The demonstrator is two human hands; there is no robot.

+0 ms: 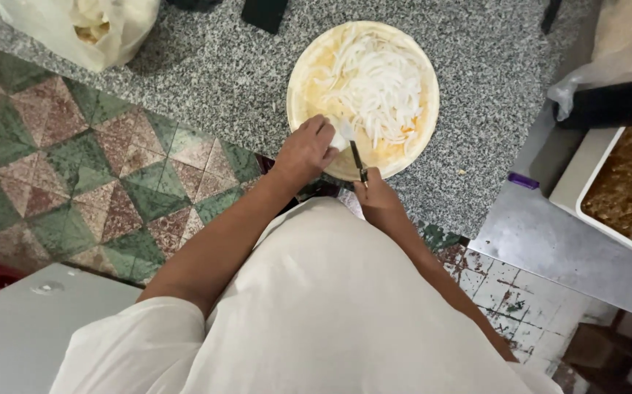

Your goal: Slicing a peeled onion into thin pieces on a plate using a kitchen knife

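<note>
Knife over the near rim of the bowl, both hands meeting there

The right hand [380, 198] grips a dark-handled knife [355, 152], fingers closed round the handle; its long axis runs near-to-far, tip toward the white sliced strips [378, 87]. The left hand [305, 149], just left of the blade, pinches a small white piece [338, 140] at the round cream bowl [308, 66] on the speckled surface [206, 73].

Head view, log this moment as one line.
left hand: holds white piece | right hand: grips knife | bowl: white strips
</note>
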